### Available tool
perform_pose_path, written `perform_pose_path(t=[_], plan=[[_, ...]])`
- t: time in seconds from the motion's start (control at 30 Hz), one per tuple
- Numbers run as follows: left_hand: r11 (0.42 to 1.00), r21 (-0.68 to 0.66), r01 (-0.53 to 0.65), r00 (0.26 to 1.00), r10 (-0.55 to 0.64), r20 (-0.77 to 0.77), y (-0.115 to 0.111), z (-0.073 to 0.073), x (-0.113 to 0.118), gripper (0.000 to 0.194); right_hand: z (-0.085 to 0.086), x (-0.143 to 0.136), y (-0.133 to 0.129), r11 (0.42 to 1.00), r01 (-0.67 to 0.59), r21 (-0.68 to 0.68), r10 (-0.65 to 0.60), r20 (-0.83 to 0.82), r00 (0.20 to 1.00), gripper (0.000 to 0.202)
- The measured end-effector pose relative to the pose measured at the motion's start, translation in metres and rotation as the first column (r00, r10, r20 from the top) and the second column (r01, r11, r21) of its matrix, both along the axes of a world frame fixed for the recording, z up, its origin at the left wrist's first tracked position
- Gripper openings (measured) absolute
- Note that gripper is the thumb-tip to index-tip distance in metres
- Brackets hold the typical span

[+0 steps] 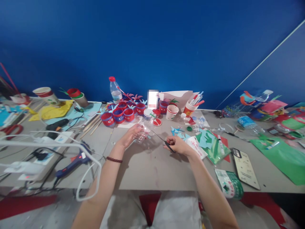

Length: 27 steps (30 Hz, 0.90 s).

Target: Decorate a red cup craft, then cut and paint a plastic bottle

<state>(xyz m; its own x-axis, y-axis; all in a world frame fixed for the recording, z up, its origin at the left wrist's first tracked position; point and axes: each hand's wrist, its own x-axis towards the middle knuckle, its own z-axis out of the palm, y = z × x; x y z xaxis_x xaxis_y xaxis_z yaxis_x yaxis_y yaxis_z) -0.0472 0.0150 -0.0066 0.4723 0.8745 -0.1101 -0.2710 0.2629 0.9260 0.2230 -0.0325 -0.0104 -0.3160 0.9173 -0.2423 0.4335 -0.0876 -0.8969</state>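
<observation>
My left hand (130,136), with a dark beaded bracelet at the wrist, is closed on a clear plastic bottle piece (141,136) above the middle of the table. My right hand (175,144) grips dark-handled scissors (169,145), whose blades point up and left toward the plastic. Whether the blades touch it I cannot tell. Behind my left hand stand several red and purple decorated cups (118,115). A red round piece (157,122) lies just beyond the scissors' tip.
Glue guns (71,166), white cables and a power strip (49,159) crowd the left. Paper cups (172,112) and a red-capped bottle (115,90) stand behind. At right lie a phone (246,168), green paper (281,157) and a green-white packet (230,184) at the front edge.
</observation>
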Motion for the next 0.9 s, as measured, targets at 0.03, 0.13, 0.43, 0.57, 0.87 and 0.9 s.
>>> perform_pose_path(t=[0.03, 0.13, 0.43, 0.57, 0.87, 0.9], plan=[[1.000, -0.006, -0.004, 1.000, 0.004, -0.001, 0.000, 0.000, 0.000, 0.036, 0.000, 0.000, 0.000, 1.000, 0.002, 0.004, -0.002, 0.001, 1.000, 0.040], [1.000, -0.016, -0.009, 1.000, 0.009, -0.007, 0.001, 0.000, -0.001, 0.036, -0.001, 0.001, 0.000, 1.000, 0.003, 0.014, -0.003, -0.005, 1.000, 0.041], [0.996, -0.018, -0.085, 0.996, 0.085, 0.009, 0.008, -0.005, -0.012, 0.043, 0.001, 0.001, 0.000, 0.998, 0.014, 0.054, -0.015, 0.014, 1.000, 0.041], [0.995, -0.067, -0.076, 0.996, 0.080, 0.049, 0.011, -0.005, -0.015, 0.033, -0.001, 0.000, 0.000, 0.998, 0.038, 0.041, -0.039, 0.013, 0.999, 0.040], [0.973, -0.222, 0.056, 0.967, 0.003, 0.254, 0.005, -0.004, 0.000, 0.036, -0.003, -0.007, -0.001, 0.997, 0.077, -0.008, -0.077, -0.070, 0.995, 0.036], [0.974, -0.218, 0.056, 0.965, 0.003, 0.261, 0.005, -0.004, 0.001, 0.037, -0.002, -0.008, -0.001, 0.997, 0.073, -0.011, -0.074, -0.068, 0.995, 0.036]])
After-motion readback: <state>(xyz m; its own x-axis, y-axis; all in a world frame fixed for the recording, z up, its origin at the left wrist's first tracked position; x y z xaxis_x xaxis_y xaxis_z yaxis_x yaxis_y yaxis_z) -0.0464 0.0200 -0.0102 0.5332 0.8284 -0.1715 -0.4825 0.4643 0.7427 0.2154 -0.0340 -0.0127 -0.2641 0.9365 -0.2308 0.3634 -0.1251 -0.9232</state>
